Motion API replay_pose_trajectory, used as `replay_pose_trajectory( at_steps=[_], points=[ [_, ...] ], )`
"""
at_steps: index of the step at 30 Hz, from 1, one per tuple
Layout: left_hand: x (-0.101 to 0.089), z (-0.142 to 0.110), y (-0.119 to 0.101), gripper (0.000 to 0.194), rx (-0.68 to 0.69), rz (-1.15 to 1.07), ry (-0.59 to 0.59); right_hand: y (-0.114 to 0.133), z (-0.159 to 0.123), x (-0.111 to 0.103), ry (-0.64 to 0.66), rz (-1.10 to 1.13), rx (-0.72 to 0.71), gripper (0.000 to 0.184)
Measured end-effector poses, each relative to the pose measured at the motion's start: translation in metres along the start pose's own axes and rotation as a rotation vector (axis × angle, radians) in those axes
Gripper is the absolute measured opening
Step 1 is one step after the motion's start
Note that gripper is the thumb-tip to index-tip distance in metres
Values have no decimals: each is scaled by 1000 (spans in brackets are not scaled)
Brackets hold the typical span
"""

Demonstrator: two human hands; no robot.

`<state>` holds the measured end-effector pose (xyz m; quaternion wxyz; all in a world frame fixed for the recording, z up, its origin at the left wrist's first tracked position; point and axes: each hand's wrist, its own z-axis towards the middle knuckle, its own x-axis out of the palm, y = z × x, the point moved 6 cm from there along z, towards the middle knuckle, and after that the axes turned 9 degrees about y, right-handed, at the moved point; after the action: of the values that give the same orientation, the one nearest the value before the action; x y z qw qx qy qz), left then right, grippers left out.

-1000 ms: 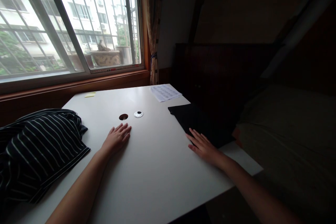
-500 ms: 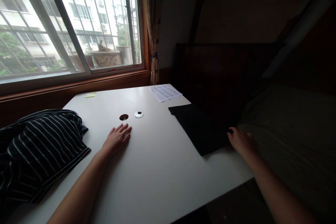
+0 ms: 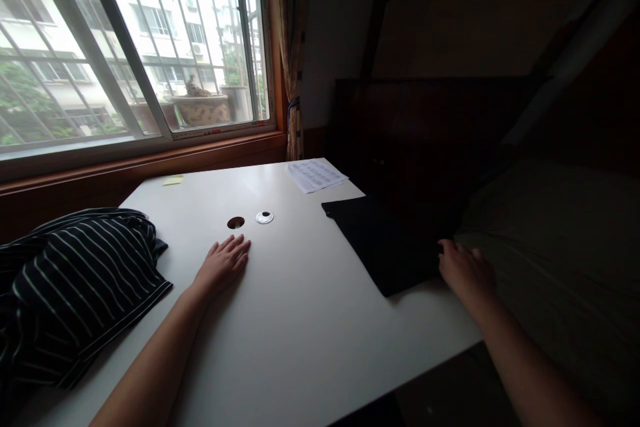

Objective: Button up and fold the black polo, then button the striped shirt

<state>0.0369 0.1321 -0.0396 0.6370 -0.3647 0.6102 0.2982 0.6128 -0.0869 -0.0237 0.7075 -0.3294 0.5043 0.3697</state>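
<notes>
My left hand (image 3: 223, 263) lies flat and open on the white table (image 3: 290, 320), fingers pointing at a round cable hole (image 3: 235, 222) and its loose silver cap (image 3: 265, 217). My right hand (image 3: 463, 270) rests at the table's right edge, against the near right side of a black cloth (image 3: 387, 240) that hangs over that edge. Its fingers curl down at the cloth's edge; whether they grip it is hidden in the dark.
A black garment with thin white stripes (image 3: 75, 280) is heaped on the left of the table. A printed sheet (image 3: 316, 175) and a yellow note (image 3: 172, 181) lie near the window side. A dark bed or sofa (image 3: 560, 240) stands right of the table.
My right hand slid from the front corner of the black cloth rightward to the table's right edge a second ago and has held there. The left hand has stayed put.
</notes>
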Motion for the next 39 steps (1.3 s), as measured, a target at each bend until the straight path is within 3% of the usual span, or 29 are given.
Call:
replay_pose_trajectory(
  at_steps=[3, 6, 10, 14, 17, 24, 29, 34, 39],
  points=[
    [-2, -1, -2, 50, 1, 2, 2, 27, 7, -16, -79, 25, -47, 41],
    [-4, -2, -4, 50, 5, 4, 2, 76, 16, -23, -83, 196, -291, 43],
    [-2, -2, -2, 50, 8, 0, -7, 149, 26, -18, 101, 331, -537, 56],
    [2, 0, 2, 50, 10, 4, -6, 205, 33, -10, 318, 348, -563, 69],
    [3, 1, 2, 50, 14, -2, -15, 232, 33, -4, 401, 282, -536, 74],
    [0, -1, 1, 49, 25, -14, -31, 243, 19, -1, 370, 191, -539, 77],
    [-8, -4, -4, 44, 41, -43, -91, 244, 4, -4, 267, 206, -571, 70],
    [-27, -12, 9, 34, -68, -121, -305, 256, -6, -12, 169, 250, -614, 56],
    [-66, -35, 43, 31, -254, -97, -619, 260, -8, -17, 111, 274, -622, 47]
  ],
)
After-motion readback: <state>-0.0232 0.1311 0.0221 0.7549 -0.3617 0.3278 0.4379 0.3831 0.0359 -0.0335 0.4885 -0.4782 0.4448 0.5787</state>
